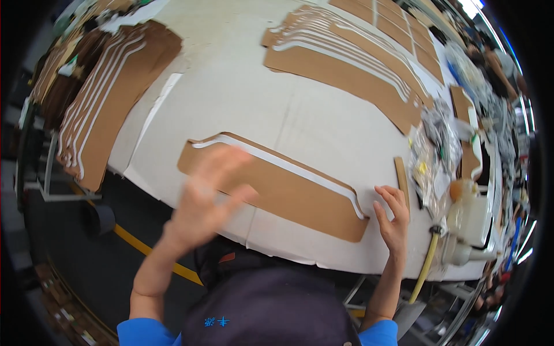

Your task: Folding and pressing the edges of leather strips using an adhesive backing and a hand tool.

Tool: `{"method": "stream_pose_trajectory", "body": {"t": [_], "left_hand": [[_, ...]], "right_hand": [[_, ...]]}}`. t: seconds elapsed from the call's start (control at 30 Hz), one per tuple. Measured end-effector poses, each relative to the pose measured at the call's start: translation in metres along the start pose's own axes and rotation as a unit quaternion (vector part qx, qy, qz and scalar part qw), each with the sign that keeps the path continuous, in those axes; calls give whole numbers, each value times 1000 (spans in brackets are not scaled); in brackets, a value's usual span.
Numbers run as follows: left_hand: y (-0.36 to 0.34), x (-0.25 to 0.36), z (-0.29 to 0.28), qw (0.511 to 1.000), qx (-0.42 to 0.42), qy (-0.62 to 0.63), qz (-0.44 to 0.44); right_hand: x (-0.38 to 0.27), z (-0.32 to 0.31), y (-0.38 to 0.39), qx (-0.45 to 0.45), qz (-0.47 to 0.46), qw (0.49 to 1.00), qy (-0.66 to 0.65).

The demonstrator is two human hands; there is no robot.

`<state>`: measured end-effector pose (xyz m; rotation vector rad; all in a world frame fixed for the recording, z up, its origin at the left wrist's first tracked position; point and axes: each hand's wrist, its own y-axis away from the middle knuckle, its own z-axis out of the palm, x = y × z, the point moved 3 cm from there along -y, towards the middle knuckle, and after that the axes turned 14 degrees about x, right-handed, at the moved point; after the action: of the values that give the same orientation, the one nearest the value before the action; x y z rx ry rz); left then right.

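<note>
In front of me on the pale table lies a flat brown panel [288, 199] with a white strip [283, 162] running along its far edge and bending down at both ends. Over the panel's left part hovers my left hand [210, 193], blurred by motion, its fingers spread and nothing seen in them. Just off the panel's right end is my right hand [394, 218], with thumb and fingers apart and nothing between them. Right beside it, a narrow brown piece [402, 179] lies on the table.
Layered brown panels with white strips [346, 72] lie at the far right; another stack [115, 86] overhangs the left table edge. Clear plastic bags [435, 155], a whitish plastic container [470, 216] and a yellow-handled tool [426, 268] crowd the right side. People stand at the far right.
</note>
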<state>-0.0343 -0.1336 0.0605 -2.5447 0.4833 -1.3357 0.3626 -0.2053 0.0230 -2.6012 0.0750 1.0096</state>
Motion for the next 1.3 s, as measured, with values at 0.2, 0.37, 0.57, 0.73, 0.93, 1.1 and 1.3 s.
{"method": "stream_pose_trajectory", "body": {"t": [0.2,0.37,0.57,0.73,0.93,1.1,1.3], "left_hand": [[-36,-85,-27,973,-96,-209,1],[-60,-92,-22,980,-136,-98,-106],[-64,-111,-24,961,-191,-123,-161],[-93,-125,-49,974,-51,-212,-52],[-69,-28,53,981,35,-149,121],[1,22,137,975,-45,-67,206],[4,20,148,973,-28,-84,214]], "right_hand": [[-15,23,26,51,-56,994,80],[-23,23,38,44,-69,994,78],[-30,24,28,-5,-71,997,22],[-2,-12,2,61,-90,993,49],[83,-33,-32,102,-29,974,198],[69,-35,-47,-2,-34,970,240],[67,-26,-26,26,-108,952,285]]}}
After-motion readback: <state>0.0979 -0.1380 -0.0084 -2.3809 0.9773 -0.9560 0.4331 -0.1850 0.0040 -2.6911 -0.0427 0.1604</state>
